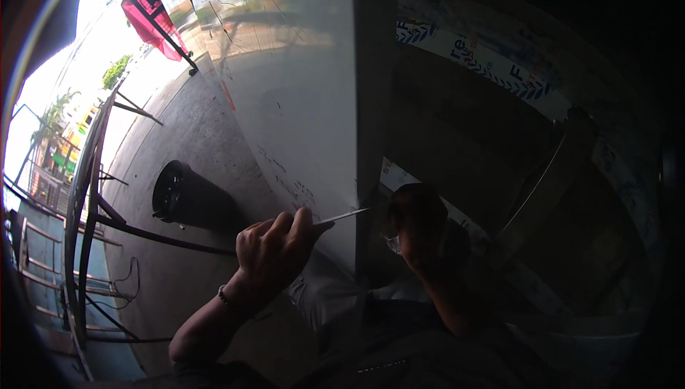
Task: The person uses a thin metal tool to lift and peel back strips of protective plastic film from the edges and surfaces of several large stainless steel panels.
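My left hand is closed around a thin tool with a dark handle and a slim metal shaft. The shaft's tip touches the edge of a grey metal frame post beside a large white glossy panel. My right hand is in shadow just right of the post, fingers curled around something small and pale that I cannot make out. A beaded bracelet sits on my left wrist.
A black bucket stands on the concrete floor to the left. Dark metal railings curve along the far left, with a sunlit street beyond. A banner with blue markings and a wooden beam lie in the dark at right.
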`<action>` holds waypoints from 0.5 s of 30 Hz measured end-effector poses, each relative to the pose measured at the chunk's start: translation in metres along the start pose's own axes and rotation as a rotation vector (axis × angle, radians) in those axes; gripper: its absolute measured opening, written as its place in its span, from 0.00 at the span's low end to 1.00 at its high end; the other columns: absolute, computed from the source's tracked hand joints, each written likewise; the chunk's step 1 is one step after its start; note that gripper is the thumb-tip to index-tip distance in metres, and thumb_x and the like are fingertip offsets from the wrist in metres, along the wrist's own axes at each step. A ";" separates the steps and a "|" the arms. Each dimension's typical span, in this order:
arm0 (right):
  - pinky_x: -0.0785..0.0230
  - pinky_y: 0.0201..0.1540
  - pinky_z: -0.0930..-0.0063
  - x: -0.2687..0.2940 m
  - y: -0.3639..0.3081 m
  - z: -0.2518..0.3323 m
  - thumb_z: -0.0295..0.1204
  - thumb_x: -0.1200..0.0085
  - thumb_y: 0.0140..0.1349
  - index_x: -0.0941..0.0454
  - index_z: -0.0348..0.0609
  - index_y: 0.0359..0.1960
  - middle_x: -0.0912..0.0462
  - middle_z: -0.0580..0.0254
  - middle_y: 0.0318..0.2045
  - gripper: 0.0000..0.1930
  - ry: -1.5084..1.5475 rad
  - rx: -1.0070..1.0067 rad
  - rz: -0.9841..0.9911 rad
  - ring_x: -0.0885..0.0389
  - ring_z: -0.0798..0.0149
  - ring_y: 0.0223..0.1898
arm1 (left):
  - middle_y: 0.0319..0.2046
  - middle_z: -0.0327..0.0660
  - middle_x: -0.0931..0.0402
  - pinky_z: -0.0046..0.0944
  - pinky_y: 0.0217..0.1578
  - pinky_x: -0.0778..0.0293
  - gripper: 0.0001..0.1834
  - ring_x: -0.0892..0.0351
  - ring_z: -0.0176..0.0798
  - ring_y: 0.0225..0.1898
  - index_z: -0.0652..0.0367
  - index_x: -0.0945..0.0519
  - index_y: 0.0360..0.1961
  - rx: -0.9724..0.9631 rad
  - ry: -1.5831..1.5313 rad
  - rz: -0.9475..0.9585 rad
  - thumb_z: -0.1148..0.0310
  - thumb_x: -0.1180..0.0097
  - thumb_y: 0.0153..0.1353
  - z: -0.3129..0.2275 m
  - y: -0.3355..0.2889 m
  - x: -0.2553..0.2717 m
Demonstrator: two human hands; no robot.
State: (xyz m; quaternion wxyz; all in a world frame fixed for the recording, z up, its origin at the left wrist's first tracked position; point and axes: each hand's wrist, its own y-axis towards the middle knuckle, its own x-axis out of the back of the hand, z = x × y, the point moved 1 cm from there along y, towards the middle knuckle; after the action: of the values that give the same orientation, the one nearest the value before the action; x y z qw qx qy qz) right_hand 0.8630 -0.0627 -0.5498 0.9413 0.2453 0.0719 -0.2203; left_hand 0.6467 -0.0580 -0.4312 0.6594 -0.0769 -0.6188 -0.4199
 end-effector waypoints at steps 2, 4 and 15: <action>0.36 0.23 0.76 0.005 -0.012 -0.003 0.29 0.45 0.70 0.23 0.38 0.36 0.24 0.65 0.22 0.07 0.012 -0.110 0.042 0.27 0.72 0.19 | 0.17 0.33 0.29 0.33 0.16 0.28 0.18 0.24 0.32 0.15 0.56 0.26 0.28 0.018 0.005 0.017 0.58 0.29 0.62 -0.002 -0.012 -0.009; 0.35 0.24 0.76 0.008 -0.011 0.008 0.29 0.45 0.69 0.23 0.38 0.37 0.24 0.65 0.22 0.06 0.008 -0.212 0.066 0.26 0.72 0.20 | 0.17 0.33 0.28 0.33 0.17 0.28 0.18 0.24 0.32 0.15 0.56 0.26 0.28 0.002 0.016 -0.040 0.58 0.29 0.62 -0.002 -0.007 -0.004; 0.35 0.24 0.77 -0.010 0.056 0.059 0.22 0.43 0.69 0.20 0.36 0.36 0.18 0.61 0.28 0.03 0.469 0.026 -0.001 0.25 0.72 0.21 | 0.17 0.31 0.31 0.32 0.14 0.33 0.15 0.28 0.27 0.14 0.57 0.22 0.33 0.002 0.058 -0.140 0.58 0.30 0.63 -0.002 0.037 0.040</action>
State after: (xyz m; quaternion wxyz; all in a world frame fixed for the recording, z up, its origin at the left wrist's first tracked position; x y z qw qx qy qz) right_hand 0.8810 -0.0442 -0.4723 0.8955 0.3018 0.2859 -0.1587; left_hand 0.6677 -0.0541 -0.3806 0.6461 -0.0206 -0.6037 -0.4665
